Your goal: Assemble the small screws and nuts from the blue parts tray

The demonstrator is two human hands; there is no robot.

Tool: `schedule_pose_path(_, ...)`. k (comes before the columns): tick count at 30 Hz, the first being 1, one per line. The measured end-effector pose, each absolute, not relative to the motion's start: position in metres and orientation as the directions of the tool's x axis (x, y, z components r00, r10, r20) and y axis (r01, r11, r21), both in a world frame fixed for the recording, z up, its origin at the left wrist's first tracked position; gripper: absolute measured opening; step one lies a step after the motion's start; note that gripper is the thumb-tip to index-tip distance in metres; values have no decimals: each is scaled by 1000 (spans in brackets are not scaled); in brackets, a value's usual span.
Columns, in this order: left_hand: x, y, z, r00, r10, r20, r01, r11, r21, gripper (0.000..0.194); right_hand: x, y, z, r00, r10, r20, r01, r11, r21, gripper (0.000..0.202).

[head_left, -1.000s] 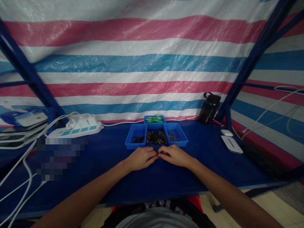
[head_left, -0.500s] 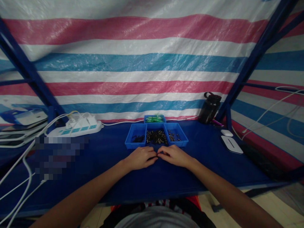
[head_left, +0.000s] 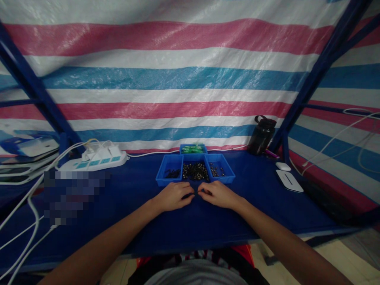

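Note:
My left hand [head_left: 177, 196] and my right hand [head_left: 218, 194] face each other just in front of the blue bins, a narrow gap between their fingertips. Each has thumb and forefinger pinched together; whatever they grip is too small to make out. Beyond them, the middle bin [head_left: 194, 157] holds a heap of small dark and brassy metal parts [head_left: 196, 171]. Dark slender pieces [head_left: 172, 173] lie in the left bin [head_left: 161, 174]. A few small metal parts [head_left: 217, 170] are in the right bin [head_left: 228, 168]. Green pieces [head_left: 192, 149] fill the rear bin [head_left: 181, 149].
A white power strip [head_left: 97, 160] with plugs and cables sits at the left. Toward the right back stands a dark bottle [head_left: 261, 134]. A white case [head_left: 283, 166] and a flat white device [head_left: 289, 181] rest on the blue table [head_left: 190, 229]. Striped sheeting hangs behind.
My fingertips, which met or nearly met before, are now slightly apart. The left hand has shifted a little to the left; the bins look unchanged.

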State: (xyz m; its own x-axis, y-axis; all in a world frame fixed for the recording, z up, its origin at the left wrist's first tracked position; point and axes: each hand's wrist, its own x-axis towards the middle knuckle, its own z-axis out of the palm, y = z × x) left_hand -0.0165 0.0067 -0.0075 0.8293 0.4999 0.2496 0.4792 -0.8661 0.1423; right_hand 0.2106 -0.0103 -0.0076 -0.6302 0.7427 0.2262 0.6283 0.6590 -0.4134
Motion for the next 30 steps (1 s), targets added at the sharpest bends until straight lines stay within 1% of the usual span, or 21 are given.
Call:
schedule_pose_path(4,-17,7,-8,821,503,270,478,-864,156,20,211,-9,-10,-647,737,194,643,665,-380,14)
schedule_pose_path(7,-16,7,-9,822,489,291,466,-872,151,21,210,-9,-12,-687,707,165,632,694,-343,15)
schedule_pose_path(10,-15,7,-10,824,479,304,454,-878,152,22,209,-9,-14,-714,681,164,619,723,-307,16)
schedule_pose_path(13,-15,5,-9,818,483,312,449,-876,177,23,208,-9,-15,-713,680,175,624,728,-285,18)
schedule_pose_path(16,-15,3,-7,819,484,308,441,-874,203,23,208,-9,-13,-707,683,185,624,725,-292,18)
schedule_pose_path(21,-15,3,-6,810,487,325,443,-873,204,23,208,-9,-11,-702,689,181,623,716,-315,19)
schedule_pose_path(30,-14,3,-7,820,464,336,420,-885,200,22,209,-8,-13,-710,679,186,621,729,-289,18)
